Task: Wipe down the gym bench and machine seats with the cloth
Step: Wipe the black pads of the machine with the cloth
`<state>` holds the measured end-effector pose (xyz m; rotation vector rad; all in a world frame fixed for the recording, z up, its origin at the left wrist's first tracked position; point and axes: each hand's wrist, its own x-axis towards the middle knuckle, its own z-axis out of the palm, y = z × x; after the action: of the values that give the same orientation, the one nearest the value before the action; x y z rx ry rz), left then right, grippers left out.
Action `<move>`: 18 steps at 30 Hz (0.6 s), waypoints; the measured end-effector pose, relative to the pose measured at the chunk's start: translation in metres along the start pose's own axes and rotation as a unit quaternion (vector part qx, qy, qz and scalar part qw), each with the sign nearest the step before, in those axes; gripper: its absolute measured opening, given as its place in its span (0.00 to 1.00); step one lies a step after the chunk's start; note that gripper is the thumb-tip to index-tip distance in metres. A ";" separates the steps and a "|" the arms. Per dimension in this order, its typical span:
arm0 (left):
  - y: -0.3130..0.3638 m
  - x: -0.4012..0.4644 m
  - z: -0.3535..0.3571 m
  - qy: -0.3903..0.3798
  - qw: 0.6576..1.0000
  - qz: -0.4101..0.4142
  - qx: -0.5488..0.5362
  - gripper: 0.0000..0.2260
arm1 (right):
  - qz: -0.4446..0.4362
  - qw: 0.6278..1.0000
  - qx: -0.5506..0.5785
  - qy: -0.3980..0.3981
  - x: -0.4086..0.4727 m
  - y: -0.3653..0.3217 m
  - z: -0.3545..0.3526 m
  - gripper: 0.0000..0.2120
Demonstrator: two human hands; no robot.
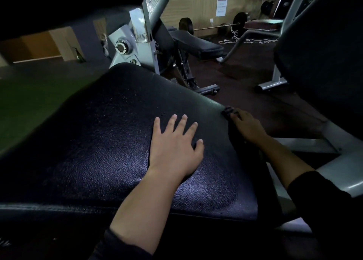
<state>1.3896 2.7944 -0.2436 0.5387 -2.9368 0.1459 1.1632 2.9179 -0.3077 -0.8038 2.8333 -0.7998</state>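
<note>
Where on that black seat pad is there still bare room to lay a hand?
The seat pad is bare across its whole left half, from the left hand out to the left edge and up to the grey machine frame. The right edge is crowded: the right hand holds a dark cloth there.

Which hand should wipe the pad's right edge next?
Right. The right hand already holds the dark cloth against the seat pad edge; the left hand rests flat on top, steadying, without cloth.
</note>
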 end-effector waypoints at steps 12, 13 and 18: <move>-0.014 0.012 -0.018 -0.064 0.998 -0.001 0.001 0.30 | -0.140 0.990 -0.009 -0.014 -0.007 -0.109 0.015 0.26; -0.020 0.018 -0.023 -0.076 0.997 -0.006 0.007 0.30 | -0.139 0.990 -0.009 -0.013 -0.008 -0.109 0.014 0.27; -0.047 0.060 -0.033 -0.108 0.993 -0.043 0.035 0.31 | -0.141 0.988 -0.041 -0.037 -0.008 -0.106 0.014 0.25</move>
<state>1.3552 2.7344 -0.1981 0.7347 -3.1194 0.1909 1.2222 2.8392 -0.2661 -1.2405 2.7385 -0.6702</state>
